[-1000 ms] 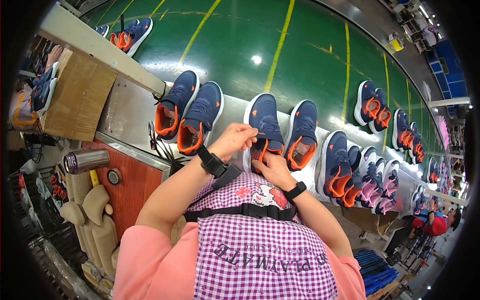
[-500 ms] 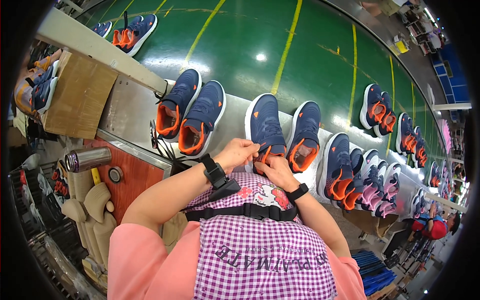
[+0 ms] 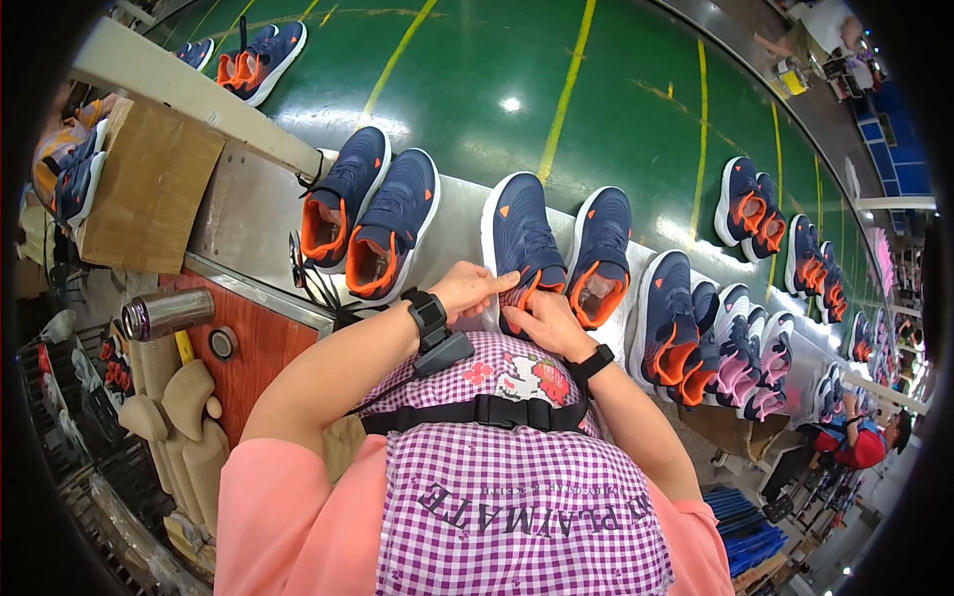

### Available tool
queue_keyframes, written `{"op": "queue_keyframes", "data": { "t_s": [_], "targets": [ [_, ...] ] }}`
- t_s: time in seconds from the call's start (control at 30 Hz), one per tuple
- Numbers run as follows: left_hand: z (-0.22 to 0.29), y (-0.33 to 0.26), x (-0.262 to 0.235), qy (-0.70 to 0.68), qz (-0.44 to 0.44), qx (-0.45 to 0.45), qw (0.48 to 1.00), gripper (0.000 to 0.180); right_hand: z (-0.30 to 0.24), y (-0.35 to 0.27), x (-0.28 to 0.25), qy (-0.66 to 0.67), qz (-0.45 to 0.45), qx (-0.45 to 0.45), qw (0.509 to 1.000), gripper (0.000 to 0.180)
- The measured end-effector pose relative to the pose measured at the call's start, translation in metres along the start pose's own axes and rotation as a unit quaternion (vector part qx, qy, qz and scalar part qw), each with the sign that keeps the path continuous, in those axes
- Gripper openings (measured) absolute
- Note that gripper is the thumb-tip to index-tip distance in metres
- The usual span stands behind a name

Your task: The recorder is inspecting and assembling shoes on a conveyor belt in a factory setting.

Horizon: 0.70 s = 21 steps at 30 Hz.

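The navy shoe (image 3: 522,223) sits on the table (image 3: 459,214), its long axis running from heel at six o'clock to toe just short of twelve. The left hand (image 3: 472,291) touches its collar from eight; whether those fingers pinch, I cannot tell. The right hand (image 3: 553,326), nearer the heel, clamps its fingers on the opening from five.

Navy shoes (image 3: 519,221), insole (image 3: 599,286) perhaps pinkish
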<state>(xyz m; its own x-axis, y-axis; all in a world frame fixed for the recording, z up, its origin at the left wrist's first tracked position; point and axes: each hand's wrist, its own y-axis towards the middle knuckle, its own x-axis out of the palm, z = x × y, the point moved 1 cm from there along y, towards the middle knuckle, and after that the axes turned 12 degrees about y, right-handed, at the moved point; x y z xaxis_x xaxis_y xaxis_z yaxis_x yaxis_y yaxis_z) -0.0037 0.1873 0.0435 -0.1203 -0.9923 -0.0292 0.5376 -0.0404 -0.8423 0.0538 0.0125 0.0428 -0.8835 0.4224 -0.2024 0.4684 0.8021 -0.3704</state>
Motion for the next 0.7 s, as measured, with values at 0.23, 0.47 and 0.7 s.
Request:
{"op": "queue_keyframes", "data": {
  "t_s": [0.23,0.47,0.7],
  "targets": [
    [-0.011,-0.002,-0.004,-0.19,-0.065,-0.01,0.98,0.048,-0.005,0.0,0.001,-0.045,0.017,0.014,0.999,0.033],
    [-0.018,0.007,-0.008,-0.038,-0.015,0.015,0.999,0.046,-0.017,0.004,0.016,-0.12,0.037,-0.005,0.992,0.032],
    [-0.032,-0.009,-0.027,-0.144,0.056,0.112,0.982,0.042,-0.052,-0.027,0.008,-0.186,0.139,-0.171,0.957,0.018]
  ]
}}
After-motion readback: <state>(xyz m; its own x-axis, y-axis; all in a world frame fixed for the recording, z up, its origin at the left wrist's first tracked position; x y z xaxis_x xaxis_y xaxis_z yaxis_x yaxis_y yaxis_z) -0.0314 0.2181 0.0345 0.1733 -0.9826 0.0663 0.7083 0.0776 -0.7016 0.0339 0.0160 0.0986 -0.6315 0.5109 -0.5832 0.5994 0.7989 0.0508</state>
